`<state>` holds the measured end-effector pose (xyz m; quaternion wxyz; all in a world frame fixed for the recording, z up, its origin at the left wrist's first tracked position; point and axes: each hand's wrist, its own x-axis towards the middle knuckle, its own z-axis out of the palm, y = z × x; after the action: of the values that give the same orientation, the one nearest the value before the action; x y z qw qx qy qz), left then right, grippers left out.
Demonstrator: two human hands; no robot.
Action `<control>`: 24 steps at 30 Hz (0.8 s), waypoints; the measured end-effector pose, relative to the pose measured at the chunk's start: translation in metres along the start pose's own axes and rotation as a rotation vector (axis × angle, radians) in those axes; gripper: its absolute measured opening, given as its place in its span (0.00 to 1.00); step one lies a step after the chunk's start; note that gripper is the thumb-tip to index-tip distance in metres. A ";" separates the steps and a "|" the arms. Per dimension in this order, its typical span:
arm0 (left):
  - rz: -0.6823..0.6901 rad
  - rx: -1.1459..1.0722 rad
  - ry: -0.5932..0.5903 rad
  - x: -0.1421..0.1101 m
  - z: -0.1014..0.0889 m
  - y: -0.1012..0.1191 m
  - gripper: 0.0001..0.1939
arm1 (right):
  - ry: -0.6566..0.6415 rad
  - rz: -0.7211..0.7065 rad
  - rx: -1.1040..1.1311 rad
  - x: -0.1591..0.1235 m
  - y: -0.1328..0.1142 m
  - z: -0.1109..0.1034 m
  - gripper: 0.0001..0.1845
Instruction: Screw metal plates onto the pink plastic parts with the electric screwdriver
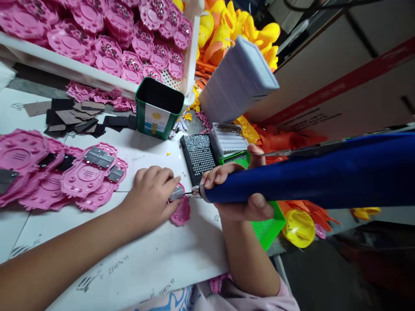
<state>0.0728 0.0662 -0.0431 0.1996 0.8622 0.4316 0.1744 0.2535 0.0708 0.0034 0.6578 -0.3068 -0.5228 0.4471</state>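
My left hand (pixel 154 192) presses a grey metal plate (pixel 177 192) onto a pink plastic part (pixel 181 212) on the white work surface, its fingers closed about the part's left side. A blue electric screwdriver (pixel 259 183) is gripped in my right hand (pixel 240 190), fingers wrapped round its front end. Its bit points left and meets the edge of the metal plate; whether a screw sits there is too small to tell. Just beyond the screwdriver tip lies a black screw tray (pixel 199 157) with rows of small silver screws.
Pink parts with metal plates (pixel 94 172) are piled at left, near black and grey flat pieces (pixel 76 116). A green tin (pixel 158 108) stands before a white crate (pixel 191 65) of pink parts. A green basket (pixel 275 226), yellow cup (pixel 300 229) and cardboard box (pixel 340 77) are at right.
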 end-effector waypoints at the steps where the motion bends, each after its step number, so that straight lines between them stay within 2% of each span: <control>1: -0.017 -0.024 -0.009 0.000 -0.001 0.000 0.19 | -0.012 -0.015 -0.001 -0.001 0.001 0.000 0.20; 3: -0.055 -0.064 -0.044 0.001 -0.003 0.001 0.23 | -0.042 -0.034 0.002 -0.002 0.001 0.001 0.19; 8: -0.067 -0.046 -0.181 0.003 -0.008 0.005 0.46 | -0.059 -0.006 0.000 -0.003 -0.001 0.003 0.20; 14: -0.065 -0.009 -0.192 0.001 -0.006 0.008 0.44 | -0.070 0.017 0.049 -0.001 -0.002 0.005 0.27; 20: -0.089 -0.004 -0.219 -0.001 -0.005 0.008 0.46 | -0.110 0.016 0.079 0.000 0.000 0.004 0.13; 24: -0.060 -0.008 -0.226 0.000 -0.004 0.007 0.46 | -0.114 -0.013 0.068 0.002 -0.005 -0.004 0.18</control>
<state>0.0757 0.0631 -0.0365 0.2554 0.8622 0.4315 0.0717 0.2590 0.0713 0.0072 0.6400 -0.2549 -0.5457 0.4771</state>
